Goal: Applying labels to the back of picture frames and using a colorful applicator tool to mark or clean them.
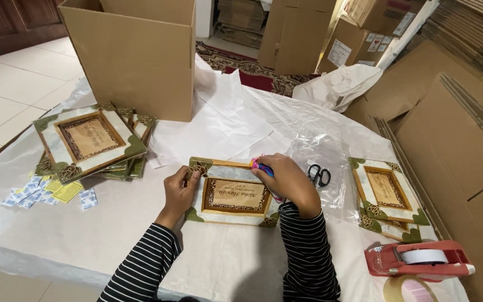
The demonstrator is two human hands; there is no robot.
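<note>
A decorated picture frame (233,196) with a wooden centre panel and green corner ornaments lies flat on the white-covered table in front of me. My left hand (179,189) rests on its left edge, fingers curled over the corner. My right hand (287,180) is over the frame's upper right corner, closed around a small pink and blue object (263,167) that is mostly hidden by my fingers. Both sleeves are black with white stripes.
A stack of similar frames (90,142) lies at the left, with small blue and yellow packets (46,193) beside it. More frames (388,198) sit at the right, black scissors (320,175) on clear plastic, a red tape dispenser (417,260) at front right, a large open cardboard box (135,56) behind.
</note>
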